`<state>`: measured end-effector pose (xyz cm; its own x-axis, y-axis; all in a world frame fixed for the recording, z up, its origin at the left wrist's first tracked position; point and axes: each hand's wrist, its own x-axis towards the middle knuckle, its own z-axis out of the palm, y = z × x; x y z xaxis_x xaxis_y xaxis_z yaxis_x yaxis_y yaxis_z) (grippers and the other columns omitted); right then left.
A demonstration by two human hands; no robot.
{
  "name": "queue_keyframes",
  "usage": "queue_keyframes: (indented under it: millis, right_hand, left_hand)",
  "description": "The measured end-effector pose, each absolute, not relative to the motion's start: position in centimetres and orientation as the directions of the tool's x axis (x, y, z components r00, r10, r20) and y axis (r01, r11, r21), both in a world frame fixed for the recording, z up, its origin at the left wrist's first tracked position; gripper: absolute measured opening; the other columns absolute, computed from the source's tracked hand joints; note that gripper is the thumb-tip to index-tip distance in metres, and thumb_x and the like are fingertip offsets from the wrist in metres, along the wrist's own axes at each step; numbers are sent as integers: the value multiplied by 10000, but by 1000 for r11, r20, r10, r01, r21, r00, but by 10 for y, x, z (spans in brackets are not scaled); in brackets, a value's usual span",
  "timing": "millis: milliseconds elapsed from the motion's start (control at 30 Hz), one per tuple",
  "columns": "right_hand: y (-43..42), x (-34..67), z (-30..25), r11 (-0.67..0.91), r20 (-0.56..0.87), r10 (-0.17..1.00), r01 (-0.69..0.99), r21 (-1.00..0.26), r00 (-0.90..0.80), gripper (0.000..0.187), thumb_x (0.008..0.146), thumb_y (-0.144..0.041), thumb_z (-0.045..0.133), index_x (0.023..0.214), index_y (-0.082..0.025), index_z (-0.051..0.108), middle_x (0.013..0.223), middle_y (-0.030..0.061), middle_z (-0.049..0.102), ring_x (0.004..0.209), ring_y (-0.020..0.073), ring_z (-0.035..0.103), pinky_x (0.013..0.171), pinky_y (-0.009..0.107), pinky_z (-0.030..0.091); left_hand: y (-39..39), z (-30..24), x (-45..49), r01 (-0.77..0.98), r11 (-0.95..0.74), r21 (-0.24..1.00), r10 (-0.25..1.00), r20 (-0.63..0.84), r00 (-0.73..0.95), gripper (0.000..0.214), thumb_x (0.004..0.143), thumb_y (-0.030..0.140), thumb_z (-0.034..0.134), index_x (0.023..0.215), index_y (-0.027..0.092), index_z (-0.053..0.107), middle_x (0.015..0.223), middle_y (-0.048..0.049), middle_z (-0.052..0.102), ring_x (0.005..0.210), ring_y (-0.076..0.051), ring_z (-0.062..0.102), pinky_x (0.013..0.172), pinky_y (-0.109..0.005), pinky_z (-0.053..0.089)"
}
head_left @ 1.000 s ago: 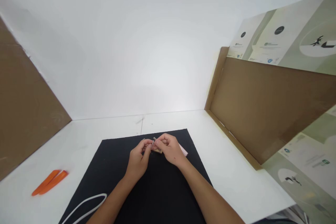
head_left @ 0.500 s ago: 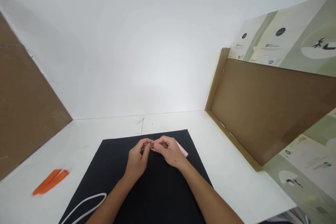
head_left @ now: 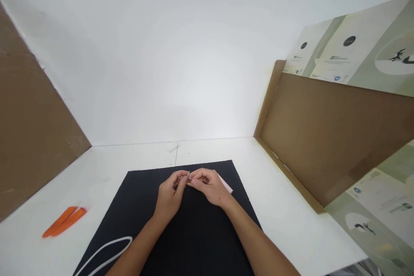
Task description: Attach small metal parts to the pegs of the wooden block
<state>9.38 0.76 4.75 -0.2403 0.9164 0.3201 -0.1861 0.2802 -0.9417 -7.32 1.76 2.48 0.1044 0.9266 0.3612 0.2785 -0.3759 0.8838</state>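
Note:
Above the far part of a black mat (head_left: 194, 233), my two hands meet fingertip to fingertip. My left hand (head_left: 171, 192) pinches a small silvery piece (head_left: 188, 175), too small to name. The thumb and forefinger of my right hand (head_left: 208, 185) are closed at the same piece from the other side. Beneath the right fingers shows a bit of something tan, mostly hidden. A pale pink flat strip (head_left: 225, 184) lies on the mat just beyond my right hand, partly covered by it.
Two orange strips (head_left: 64, 221) lie on the white table (head_left: 287, 224) at the left. A white cord loop (head_left: 108, 248) rests on the mat by my left forearm. Cardboard panels stand at the left (head_left: 35, 120) and right (head_left: 330, 133), before a white back wall (head_left: 181, 51).
My fingers have shifted slightly around the small piece, and more of it shows upright between the fingertips. The whole view has moved a little; the other things lie as before.

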Motion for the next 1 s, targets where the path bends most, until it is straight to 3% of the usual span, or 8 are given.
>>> queue_keyframes:
  millis: [167,467,600,767,1000]
  right_hand:
    - [6,95,50,350,364,902,-101,-932,-234,155,804,-333,696,771,-181,696,995,69,711,913,195,673,837,336,526]
    - [10,90,46,247,263,956,-133,-960,-126,207,807,-381,687,819,-175,697,764,33,727,734,177,693,727,302,555]
    - [12,91,46,234,245,968,-144,-962,-63,214,804,-385,688,804,-171,687,758,44,730,714,182,699,702,296,553]
    - [18,97,45,270,269,963,-87,-959,27,224,792,-390,694,791,-165,690,743,63,724,707,201,700,676,302,545]
    - [20,99,46,289,285,956,-66,-955,63,231,783,-395,692,781,-164,688,735,60,719,699,196,695,680,301,541]
  left_hand:
    - [19,23,-74,279,-404,871,914,392,100,254,876,375,569,1021,179,639,901,-40,727,816,-174,692,752,-271,541]
    - [17,28,-70,331,-452,828,891,439,117,209,891,360,553,964,191,653,860,-19,719,781,-157,674,728,-254,523]
    - [18,26,-70,314,-461,830,886,448,117,225,897,369,544,963,189,663,865,-30,698,768,-156,654,717,-258,517]
    - [25,19,-71,413,-481,773,865,495,83,233,876,366,557,926,188,699,906,-48,652,713,-142,596,641,-251,476]
    - [27,14,-72,585,-371,721,899,437,33,236,825,398,592,843,194,709,560,38,536,505,-125,489,557,-250,420]
